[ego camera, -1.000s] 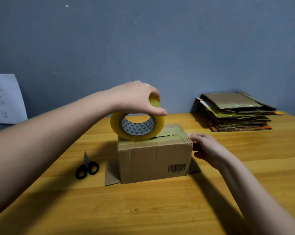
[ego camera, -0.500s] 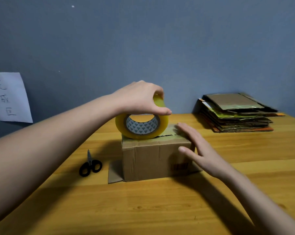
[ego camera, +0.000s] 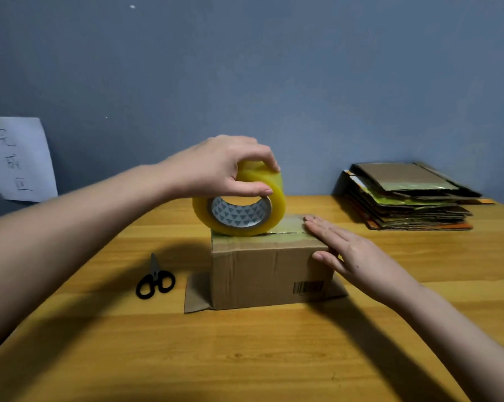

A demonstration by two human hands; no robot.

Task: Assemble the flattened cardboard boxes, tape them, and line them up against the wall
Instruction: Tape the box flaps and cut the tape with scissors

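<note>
A small brown cardboard box (ego camera: 262,274) stands upside down on the wooden table (ego camera: 245,358), its lower flaps splayed on the table. My left hand (ego camera: 224,166) grips a yellow roll of tape (ego camera: 240,204) standing on edge at the left end of the box's top seam. A strip of tape runs along the seam toward the right. My right hand (ego camera: 343,250) lies flat with straight fingers on the box's top right corner, pressing the taped end.
Black scissors (ego camera: 155,281) lie on the table left of the box. A stack of flattened cardboard boxes (ego camera: 410,198) sits at the back right against the grey wall. A white paper note (ego camera: 19,158) hangs on the wall at the left.
My right hand rose from the box's right side onto its top right corner and now lies flat there. The tape roll stayed at the left end of the seam.
</note>
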